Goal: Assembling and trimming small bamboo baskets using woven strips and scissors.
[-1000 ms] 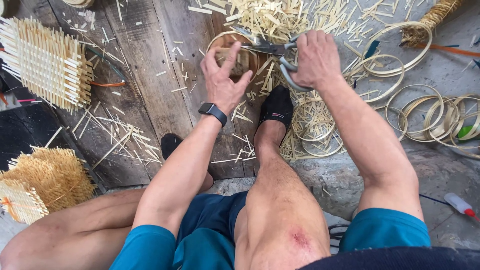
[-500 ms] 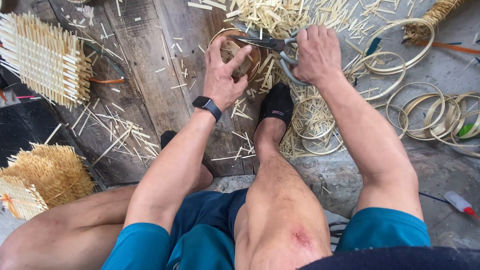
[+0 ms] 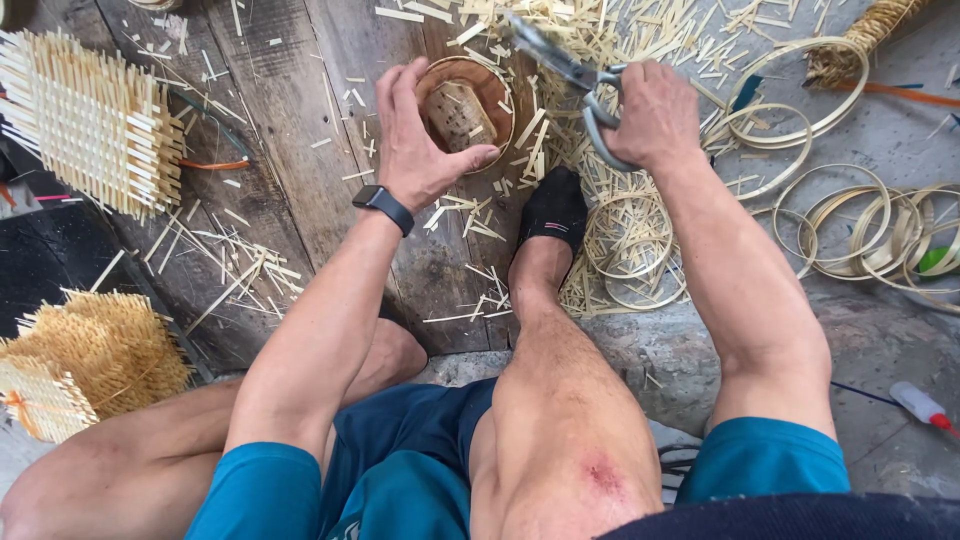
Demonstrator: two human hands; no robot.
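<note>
A small round woven bamboo basket [image 3: 462, 105] sits on the dark wooden planks [image 3: 290, 120] just beyond my foot. My left hand [image 3: 420, 140] cups its near left rim, the fingers [image 3: 400, 85] curled over the edge and the thumb pressed against the near side, so I am gripping it. A black smartwatch [image 3: 383, 206] sits on that wrist. My right hand [image 3: 655, 115] is up to the right of the basket, its fingers closed through the loops of a pair of grey metal shears [image 3: 570, 75], whose blades point up and left over the basket's far rim, not touching it as far as I can tell.

My right foot in a black sock [image 3: 555, 210] rests just below the basket, on a scatter of pale bamboo offcuts [image 3: 600, 40]. Coiled bamboo strip rings [image 3: 860, 230] lie to the right on the grey floor. Far left, a flat lattice of bamboo slats [image 3: 85, 120] lies on the planks, and a yellowish woven piece [image 3: 85, 355] sits near my left knee. A small white bottle with a red tip [image 3: 920, 405] lies at the lower right.
</note>
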